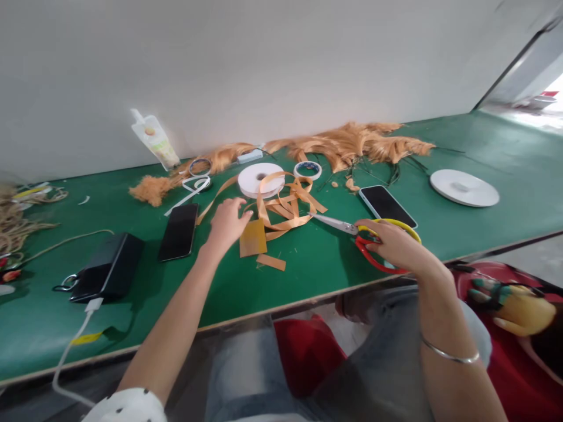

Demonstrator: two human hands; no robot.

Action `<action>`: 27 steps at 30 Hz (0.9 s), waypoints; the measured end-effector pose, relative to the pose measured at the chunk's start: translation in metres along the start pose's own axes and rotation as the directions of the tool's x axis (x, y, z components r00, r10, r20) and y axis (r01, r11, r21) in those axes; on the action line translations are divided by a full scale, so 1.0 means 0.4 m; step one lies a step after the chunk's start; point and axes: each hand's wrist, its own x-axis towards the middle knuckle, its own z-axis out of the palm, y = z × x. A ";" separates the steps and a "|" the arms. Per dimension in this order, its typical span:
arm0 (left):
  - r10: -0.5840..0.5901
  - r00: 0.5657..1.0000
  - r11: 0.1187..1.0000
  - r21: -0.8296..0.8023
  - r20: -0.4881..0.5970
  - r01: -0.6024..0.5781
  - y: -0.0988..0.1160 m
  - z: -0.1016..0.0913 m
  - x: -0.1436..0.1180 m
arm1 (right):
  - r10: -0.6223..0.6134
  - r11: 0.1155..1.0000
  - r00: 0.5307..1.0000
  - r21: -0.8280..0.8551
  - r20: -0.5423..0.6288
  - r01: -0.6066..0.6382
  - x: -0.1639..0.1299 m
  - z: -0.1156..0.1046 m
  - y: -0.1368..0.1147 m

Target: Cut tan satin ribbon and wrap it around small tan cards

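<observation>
Head view, forward and down.

The worktop (308, 278) has a green surface. Along the rear edge: light-brown fibre bundles (347, 143). Mid-width: white spool (250, 180), tape roll (318, 172) and looped orange ribbon (288, 224). Toward the front edge: square card (253, 238) and short strip (271, 262). Left of these: black phone (178, 232), then black box (108, 266). Toward the right end: white-framed phone (388, 206), then white disc (479, 190).
</observation>
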 end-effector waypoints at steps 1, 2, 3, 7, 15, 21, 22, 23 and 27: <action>0.034 0.999 0.999 0.025 0.037 -0.035 0.008 -0.005 -0.014 | -0.003 1.000 1.000 0.019 0.000 0.003 0.000 -0.004 0.001; 0.062 0.996 0.996 0.053 0.069 -0.065 0.014 -0.009 -0.027 | -0.001 0.999 1.000 0.042 0.002 0.001 0.001 -0.007 0.000; 0.067 0.994 0.995 0.067 0.091 -0.073 0.017 -0.012 -0.039 | 0.011 0.998 1.000 0.063 0.003 -0.011 0.003 -0.009 -0.002; 0.036 0.974 0.997 0.062 0.225 -0.052 0.013 -0.013 -0.070 | 0.210 0.976 0.977 0.065 -0.049 -0.206 0.026 -0.001 -0.034; -0.008 0.988 0.988 -0.150 0.157 0.032 -0.005 0.007 -0.077 | 0.301 0.947 0.926 -0.039 -0.228 -0.318 0.067 0.039 -0.097; -0.144 0.989 0.787 -0.600 0.040 0.139 -0.021 0.018 -0.073 | -0.246 0.925 0.900 0.191 -0.360 0.329 0.047 0.096 -0.257; -0.175 0.984 0.692 -0.707 0.030 0.145 -0.020 0.017 -0.073 | -0.397 0.854 0.858 0.211 -0.326 0.476 0.042 0.110 -0.292; -0.207 0.978 0.573 -0.808 0.021 0.139 -0.018 0.015 -0.072 | -0.501 0.796 0.814 0.211 -0.296 0.567 0.037 0.123 -0.324; -0.329 0.941 0.030 -0.995 0.080 0.096 -0.009 -0.012 -0.065 | -0.614 0.741 0.770 0.210 -0.175 0.638 0.026 0.163 -0.395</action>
